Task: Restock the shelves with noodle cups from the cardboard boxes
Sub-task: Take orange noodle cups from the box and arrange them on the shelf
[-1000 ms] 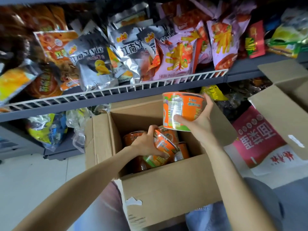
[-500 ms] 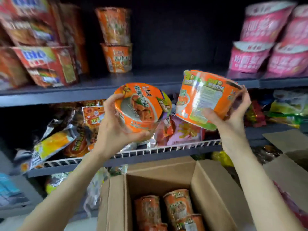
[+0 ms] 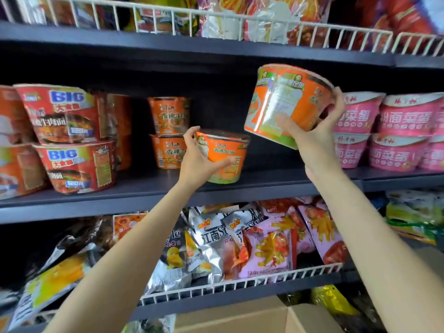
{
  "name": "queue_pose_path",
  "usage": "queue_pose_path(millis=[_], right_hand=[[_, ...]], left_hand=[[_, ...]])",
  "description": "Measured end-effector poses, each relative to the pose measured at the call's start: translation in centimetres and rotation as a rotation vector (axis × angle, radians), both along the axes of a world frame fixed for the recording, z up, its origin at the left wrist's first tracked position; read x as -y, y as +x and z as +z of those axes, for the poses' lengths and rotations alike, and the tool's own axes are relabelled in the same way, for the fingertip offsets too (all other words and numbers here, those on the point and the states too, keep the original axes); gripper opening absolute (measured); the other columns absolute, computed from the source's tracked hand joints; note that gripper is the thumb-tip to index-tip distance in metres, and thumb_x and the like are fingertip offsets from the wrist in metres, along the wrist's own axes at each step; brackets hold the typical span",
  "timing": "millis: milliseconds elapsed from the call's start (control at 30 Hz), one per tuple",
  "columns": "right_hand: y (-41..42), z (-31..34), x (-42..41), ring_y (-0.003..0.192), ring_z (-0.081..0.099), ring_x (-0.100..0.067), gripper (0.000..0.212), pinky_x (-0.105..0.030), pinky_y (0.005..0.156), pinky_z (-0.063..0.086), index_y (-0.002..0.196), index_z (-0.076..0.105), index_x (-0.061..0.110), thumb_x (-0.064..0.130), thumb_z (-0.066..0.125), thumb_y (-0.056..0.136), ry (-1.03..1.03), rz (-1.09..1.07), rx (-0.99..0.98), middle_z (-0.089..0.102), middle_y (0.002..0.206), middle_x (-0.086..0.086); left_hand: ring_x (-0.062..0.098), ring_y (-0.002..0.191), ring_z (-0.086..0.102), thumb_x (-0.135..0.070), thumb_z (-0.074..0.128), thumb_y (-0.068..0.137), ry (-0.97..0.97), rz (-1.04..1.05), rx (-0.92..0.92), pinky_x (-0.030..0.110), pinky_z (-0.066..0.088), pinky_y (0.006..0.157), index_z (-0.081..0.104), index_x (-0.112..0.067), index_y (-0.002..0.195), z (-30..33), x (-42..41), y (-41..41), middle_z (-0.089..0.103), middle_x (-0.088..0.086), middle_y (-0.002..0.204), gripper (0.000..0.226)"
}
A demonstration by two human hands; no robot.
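Observation:
My left hand (image 3: 197, 157) grips an orange noodle cup (image 3: 225, 156) that stands upright on the dark middle shelf (image 3: 144, 188), just right of two stacked orange cups (image 3: 169, 132). My right hand (image 3: 312, 131) holds a second orange noodle cup (image 3: 286, 104) tilted in the air above the shelf, beside the pink cups. The top edge of the cardboard box (image 3: 252, 318) shows at the bottom of the view.
Red "BIG" noodle bowls (image 3: 69, 138) stack at the left of the middle shelf, pink bowls (image 3: 394, 131) at its right. Snack bags (image 3: 240, 246) fill the wire-fronted shelf below and the wire-railed shelf (image 3: 240, 22) above. A dark gap lies between the orange and pink cups.
Both hands rose from the box to the middle shelf. The left cup now sits upright on the shelf; the right cup is lifted higher toward the gap.

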State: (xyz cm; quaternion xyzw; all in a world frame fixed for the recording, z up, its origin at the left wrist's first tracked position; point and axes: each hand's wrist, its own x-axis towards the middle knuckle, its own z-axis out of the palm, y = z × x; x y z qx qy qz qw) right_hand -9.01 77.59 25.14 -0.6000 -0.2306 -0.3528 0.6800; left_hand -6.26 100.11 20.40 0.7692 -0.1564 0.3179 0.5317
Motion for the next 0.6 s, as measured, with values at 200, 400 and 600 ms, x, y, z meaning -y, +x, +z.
queue_pose_path(millis=[200, 400, 600], right_hand=[[4.3, 1.2, -4.0, 0.121, 0.047, -0.01, 0.115, -0.039, 0.1, 0.047, 0.146, -0.003, 0.031, 0.028, 0.083, 0.07, -0.148, -0.024, -0.032, 0.035, 0.14, 0.001], [8.5, 1.0, -8.5, 0.128, 0.043, -0.023, 0.11, -0.054, 0.101, 0.043, 0.146, -0.013, 0.042, 0.036, 0.073, 0.077, -0.347, -0.03, -0.146, 0.03, 0.148, -0.009], [7.3, -6.4, -9.6, 0.131, 0.033, -0.032, 0.082, -0.049, 0.101, 0.042, 0.148, 0.013, 0.031, 0.034, 0.067, 0.085, -0.591, -0.323, -0.035, 0.014, 0.152, -0.011]], left_hand=[[0.017, 0.109, 0.06, -0.041, 0.082, 0.067, 0.042, -0.013, -0.177, 0.038, 0.047, 0.099, 0.004, -0.026, 0.143, -0.9, 0.6, 3.3, 0.053, 0.005, 0.129, 0.11], [0.027, 0.13, 0.045, -0.053, 0.062, 0.083, 0.32, 0.285, -0.286, 0.039, 0.042, 0.098, -0.004, -0.021, 0.152, 0.0, -1.8, 2.4, 0.038, 0.005, 0.15, 0.1], [0.025, 0.115, 0.051, -0.044, 0.052, 0.092, 0.564, 0.613, 0.02, 0.039, 0.045, 0.081, 0.041, -0.023, 0.137, -2.9, -8.3, 0.1, 0.06, 0.0, 0.123, 0.051]])
